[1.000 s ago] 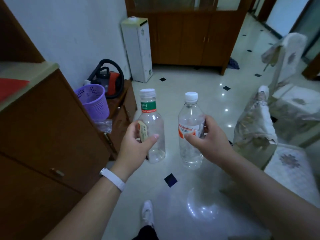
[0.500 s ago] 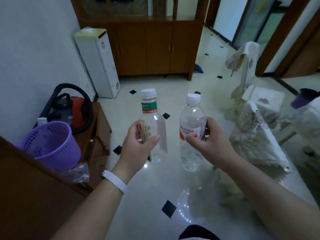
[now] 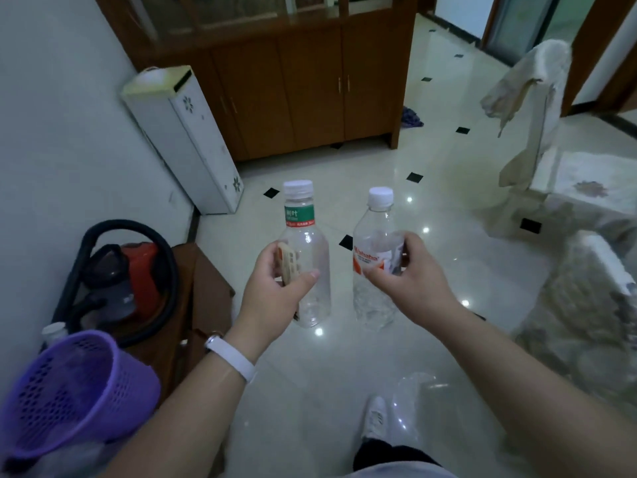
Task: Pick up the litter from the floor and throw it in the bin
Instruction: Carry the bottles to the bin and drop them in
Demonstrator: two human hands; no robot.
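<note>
My left hand (image 3: pixel 275 291) grips a clear empty bottle with a green neck band (image 3: pixel 306 257), held upright in front of me. Beside it, my right hand (image 3: pixel 410 277) grips a second clear bottle with a red and white label (image 3: pixel 375 250), also upright. Both bottles have white caps and hang above the tiled floor. A purple mesh bin (image 3: pixel 69 395) stands at the lower left, tilted in view, with something pale inside it that I cannot make out. It sits below and left of my left forearm.
A red and black vacuum cleaner (image 3: pixel 127 281) sits on a low brown stand beside the purple bin. A white tall box (image 3: pixel 186 139) leans on the wall. A wooden cabinet (image 3: pixel 303 84) fills the back. Covered chairs (image 3: pixel 572 263) stand at right. A clear plastic bag (image 3: pixel 410 401) lies by my foot.
I have walked forward and turned; the purple bin has slid from mid left to the lower left, much closer. Both hands keep their bottles, held upright as before.
</note>
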